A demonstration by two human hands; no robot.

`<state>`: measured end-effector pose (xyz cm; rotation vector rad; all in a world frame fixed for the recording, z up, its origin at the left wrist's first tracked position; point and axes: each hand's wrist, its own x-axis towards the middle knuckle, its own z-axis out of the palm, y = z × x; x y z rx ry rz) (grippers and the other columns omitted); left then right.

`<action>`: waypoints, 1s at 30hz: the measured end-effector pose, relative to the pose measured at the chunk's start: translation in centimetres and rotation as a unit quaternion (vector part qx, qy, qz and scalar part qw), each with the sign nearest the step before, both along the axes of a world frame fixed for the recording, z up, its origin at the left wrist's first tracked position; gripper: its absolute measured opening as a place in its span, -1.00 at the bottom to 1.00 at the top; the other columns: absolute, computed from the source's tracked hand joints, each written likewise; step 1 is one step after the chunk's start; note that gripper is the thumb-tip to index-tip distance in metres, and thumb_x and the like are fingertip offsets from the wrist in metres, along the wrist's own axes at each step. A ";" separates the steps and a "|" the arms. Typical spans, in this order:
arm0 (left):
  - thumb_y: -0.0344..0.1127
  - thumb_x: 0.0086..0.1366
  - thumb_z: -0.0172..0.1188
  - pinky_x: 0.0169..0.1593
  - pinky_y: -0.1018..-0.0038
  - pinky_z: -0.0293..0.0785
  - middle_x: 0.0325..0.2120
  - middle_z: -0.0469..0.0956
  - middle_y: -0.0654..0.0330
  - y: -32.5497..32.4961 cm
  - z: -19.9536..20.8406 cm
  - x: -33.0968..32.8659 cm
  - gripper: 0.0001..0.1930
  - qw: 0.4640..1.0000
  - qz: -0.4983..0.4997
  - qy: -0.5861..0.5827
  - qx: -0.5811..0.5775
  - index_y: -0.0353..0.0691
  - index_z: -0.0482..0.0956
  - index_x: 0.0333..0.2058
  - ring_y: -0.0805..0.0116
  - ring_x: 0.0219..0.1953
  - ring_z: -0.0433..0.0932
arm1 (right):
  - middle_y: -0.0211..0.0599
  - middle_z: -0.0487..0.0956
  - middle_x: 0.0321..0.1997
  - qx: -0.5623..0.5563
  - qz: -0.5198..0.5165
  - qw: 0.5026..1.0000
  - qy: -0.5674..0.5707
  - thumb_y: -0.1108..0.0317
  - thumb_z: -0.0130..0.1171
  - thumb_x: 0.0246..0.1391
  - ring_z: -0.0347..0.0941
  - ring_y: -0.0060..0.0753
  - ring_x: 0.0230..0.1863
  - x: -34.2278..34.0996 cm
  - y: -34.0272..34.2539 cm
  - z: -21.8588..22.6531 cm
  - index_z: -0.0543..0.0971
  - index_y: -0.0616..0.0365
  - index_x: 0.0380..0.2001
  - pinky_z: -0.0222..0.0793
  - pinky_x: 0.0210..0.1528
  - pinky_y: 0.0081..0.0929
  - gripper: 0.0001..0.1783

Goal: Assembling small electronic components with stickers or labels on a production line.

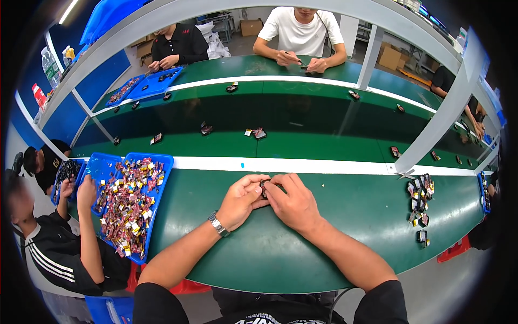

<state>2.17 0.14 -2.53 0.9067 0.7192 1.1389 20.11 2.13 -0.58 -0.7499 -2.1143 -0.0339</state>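
Both my hands meet over the green table, just on my side of the white strip. Between them is a small black part (264, 186), mostly covered by the fingers, so its kind does not show. My left hand (240, 201), with a metal watch at the wrist, is closed around it. From the other side my right hand (294, 201) pinches the same part with its fingertips. To the right on the table lies a group of small black parts with reddish and yellow-white pieces (420, 200). A single similar part (422, 236) lies below that group.
A blue tray (168, 178) heaped with small reddish, white and yellow pieces stands at my left, near a co-worker's raised hands. Scattered parts (259, 133) lie on the green conveyor belt. A grey metal post (440, 121) rises at the right. Other people sit across the belt.
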 end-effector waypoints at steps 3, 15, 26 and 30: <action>-0.40 0.45 0.02 0.17 0.22 0.50 -0.01 0.51 0.12 0.0 0.0 0.0 -0.67 1.000 -0.004 0.006 -0.006 -0.34 0.32 0.13 0.31 0.06 0.53 | -0.34 0.52 -0.25 0.017 0.001 1.000 -0.007 0.52 0.28 -0.15 0.49 -0.33 -0.19 0.2 0.0 -0.2 0.61 0.24 -0.29 0.53 -0.30 -0.45 -0.75; -0.42 0.42 0.04 0.05 0.30 0.58 -0.08 0.56 0.14 0.1 0.3 0.3 -0.72 0.999 0.032 0.034 -0.009 -0.31 0.39 0.08 0.37 -0.03 0.57 | -0.33 0.53 -0.26 -0.010 0.024 1.000 0.005 0.54 0.27 -0.12 0.49 -0.30 -0.22 0.0 0.3 -0.4 0.63 0.22 -0.32 0.51 -0.27 -0.41 -0.80; -0.46 0.43 0.00 -0.19 0.54 0.56 -0.24 0.63 0.17 0.6 -1.3 0.9 -0.81 0.963 0.114 0.224 0.100 -0.38 0.48 -0.04 0.52 -0.24 0.60 | -0.22 0.61 -0.32 -0.347 0.052 0.918 0.186 0.49 0.28 0.06 0.59 -0.37 -0.39 -0.4 1.2 -0.8 0.64 0.29 -0.23 0.54 -0.30 -0.51 -0.81; -0.43 0.42 0.03 -0.15 0.53 0.59 -0.18 0.63 0.12 1.4 -0.6 1.0 -0.77 0.956 0.120 0.250 0.096 -0.35 0.46 0.00 0.47 -0.18 0.61 | -0.21 0.67 -0.36 -0.410 0.051 0.889 0.199 0.47 0.30 0.04 0.60 -0.46 -0.37 0.1 3.1 -0.6 0.65 0.27 -0.27 0.51 -0.28 -0.52 -0.84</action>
